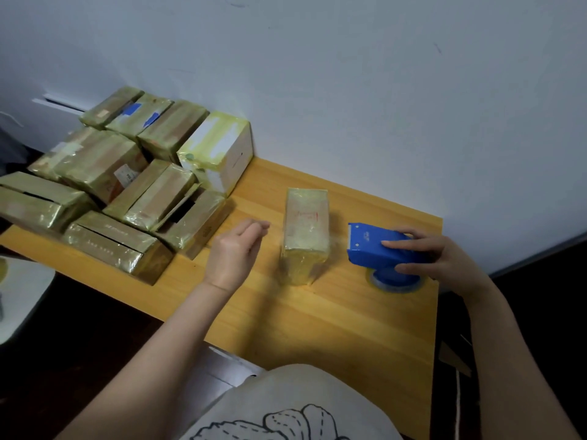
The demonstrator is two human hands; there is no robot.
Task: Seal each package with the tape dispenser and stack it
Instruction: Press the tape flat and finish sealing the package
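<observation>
The lone package lay flat on the bench, its long side pointing toward the wall. It was already wrapped in glossy yellowish tape and sat apart from everything else, probably so both hands could reach round it.

Just right of the package, the right hand gripped the blue tape dispenser. Fingers lay over its top and the thumb was low on its side. The dispenser's toothed end faced the package and its roll rested on the bench, which looked like a ready or parked position.

Just left of the package, the left hand hovered slightly blurred, with relaxed, loosely curled fingers holding nothing. It seemed placed to steady the package or carry it off.

Farther left of the package stood the stack of taped packages, pushed back near the wall. That was likely where this one belonged.
</observation>
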